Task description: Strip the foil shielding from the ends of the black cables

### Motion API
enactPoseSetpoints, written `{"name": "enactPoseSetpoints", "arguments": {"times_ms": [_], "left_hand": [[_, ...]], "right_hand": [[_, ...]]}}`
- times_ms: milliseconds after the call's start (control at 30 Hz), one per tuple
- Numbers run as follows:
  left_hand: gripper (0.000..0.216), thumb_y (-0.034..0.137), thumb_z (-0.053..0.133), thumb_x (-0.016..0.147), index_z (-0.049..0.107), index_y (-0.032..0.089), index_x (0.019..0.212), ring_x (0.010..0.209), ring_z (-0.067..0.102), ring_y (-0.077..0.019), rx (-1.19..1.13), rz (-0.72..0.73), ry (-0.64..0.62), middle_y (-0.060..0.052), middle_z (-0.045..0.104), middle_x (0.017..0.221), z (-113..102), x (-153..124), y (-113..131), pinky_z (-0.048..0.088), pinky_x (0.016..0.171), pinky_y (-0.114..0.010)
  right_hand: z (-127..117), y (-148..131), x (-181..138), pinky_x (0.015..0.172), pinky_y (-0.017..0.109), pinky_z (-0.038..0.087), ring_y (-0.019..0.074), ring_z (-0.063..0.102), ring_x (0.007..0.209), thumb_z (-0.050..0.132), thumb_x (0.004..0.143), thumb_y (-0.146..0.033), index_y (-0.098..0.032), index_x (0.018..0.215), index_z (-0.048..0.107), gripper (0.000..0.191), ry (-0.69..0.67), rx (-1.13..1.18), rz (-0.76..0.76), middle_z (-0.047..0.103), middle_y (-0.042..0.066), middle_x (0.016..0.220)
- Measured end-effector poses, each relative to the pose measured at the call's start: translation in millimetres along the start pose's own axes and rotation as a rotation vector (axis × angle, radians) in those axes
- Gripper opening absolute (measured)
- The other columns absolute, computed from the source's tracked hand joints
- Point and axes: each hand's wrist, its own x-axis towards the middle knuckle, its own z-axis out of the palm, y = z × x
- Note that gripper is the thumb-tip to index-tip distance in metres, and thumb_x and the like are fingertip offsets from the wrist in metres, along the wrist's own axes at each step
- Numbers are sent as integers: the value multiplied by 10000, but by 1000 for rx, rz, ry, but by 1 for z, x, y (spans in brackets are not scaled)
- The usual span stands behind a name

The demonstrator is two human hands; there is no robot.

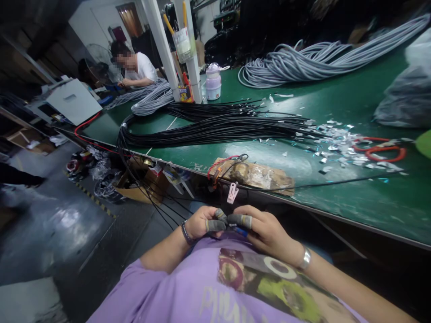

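Note:
My left hand (202, 223) and my right hand (267, 228) meet in front of my purple shirt, just below the table edge. Grey finger covers wrap some fingertips of both. The left fingers are pinched together; what they hold, if anything, is too small to make out. Closed in my right hand is a small blue object (240, 231) with a shiny end, its kind unclear. Above the hands, a pink clip (232, 193) hangs at the table edge beside a worn wooden block (266, 177) with wires. One black cable (323, 184) runs past the block along the tabletop.
Bundled black cables (208, 130) lie along the green table (370, 211), amid foil scraps (336, 139) and red-handled scissors (385, 154). Behind are grey cable coils (286, 67), a lilac bottle (213, 81) and a post (161, 49). A co-worker (138, 67) sits at the far left.

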Motion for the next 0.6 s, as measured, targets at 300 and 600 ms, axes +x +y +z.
{"name": "enactPoseSetpoints", "arguments": {"times_ms": [300,600], "left_hand": [[541,622,734,583,640,96,667,522,521,-91,360,65,-198,-35,606,584,-11,1,8,445,543,-210],[443,539,609,778,678,104,732,622,608,-133,667,477,19,-86,674,685,-24,6,26,492,615,-219]], "right_hand": [[5,-5,10,474,219,343,91,393,504,653,735,-394,-175,616,525,280,-275,871,610,462,-37,551],[18,30,23,368,198,101,45,155,394,695,624,-574,-168,622,569,425,79,1313,1007,306,-92,426]]}}
